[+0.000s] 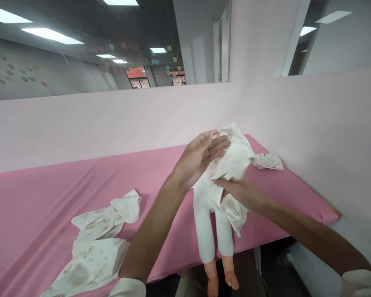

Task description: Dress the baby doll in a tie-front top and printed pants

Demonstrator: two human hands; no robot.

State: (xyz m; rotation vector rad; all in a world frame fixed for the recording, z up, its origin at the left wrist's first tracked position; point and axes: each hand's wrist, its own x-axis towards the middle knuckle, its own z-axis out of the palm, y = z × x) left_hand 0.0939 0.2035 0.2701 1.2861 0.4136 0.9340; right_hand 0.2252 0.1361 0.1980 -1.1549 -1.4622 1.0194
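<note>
A baby doll (214,231) in white trousers lies on the pink table (49,198), its bare feet (222,282) hanging over the near edge. A white printed garment (238,159) covers the doll's upper body. My left hand (200,154) rests on the garment's left side with its fingers stretched out and together. My right hand (239,192) lies across the doll's belly, fingers pinched on the garment's cloth. The doll's head is hidden under the garment.
Folded and crumpled baby clothes (97,243) with small prints lie at the table's near left. A small printed cloth piece (268,161) lies by the right wall. Pale pink walls (327,136) close off the back and right; the table corner (330,214) is at right.
</note>
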